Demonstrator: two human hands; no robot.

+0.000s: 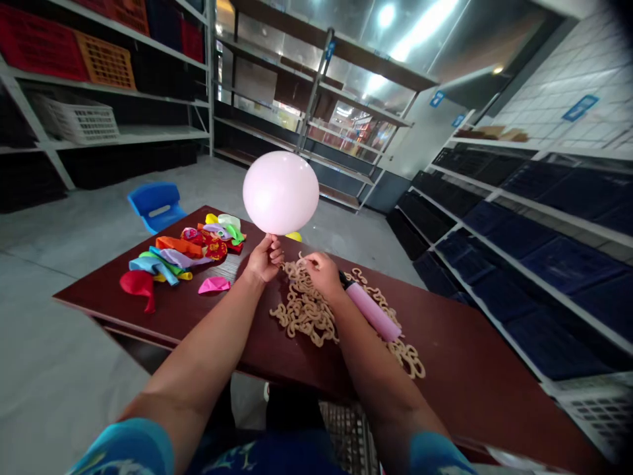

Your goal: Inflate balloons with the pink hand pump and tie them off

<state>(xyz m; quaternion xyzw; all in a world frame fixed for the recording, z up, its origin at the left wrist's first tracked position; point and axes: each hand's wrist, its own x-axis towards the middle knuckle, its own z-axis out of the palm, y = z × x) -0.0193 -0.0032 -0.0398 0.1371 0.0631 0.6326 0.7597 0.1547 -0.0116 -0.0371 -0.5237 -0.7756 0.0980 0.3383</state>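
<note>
An inflated pale pink balloon [281, 192] stands upright above the table. My left hand [266, 259] is closed round its neck, just under the round body. My right hand [321, 270] hovers over a loose heap of tan curled pieces [306, 310], its thumb and fingertips pinched together; whatever is between them is too small to make out. Under my right wrist lies a pink hand pump [373, 311] with a black end, resting among more of the tan curls. To the left of my left hand is a deflated pink balloon [214, 284].
Deflated balloons in many colours [180, 247] lie on the left of the dark red table [459, 369]. A blue chair [157, 206] stands beyond its left edge. Shelves with crates [91, 120] line the left, and shelves with dark bins [539, 264] the right.
</note>
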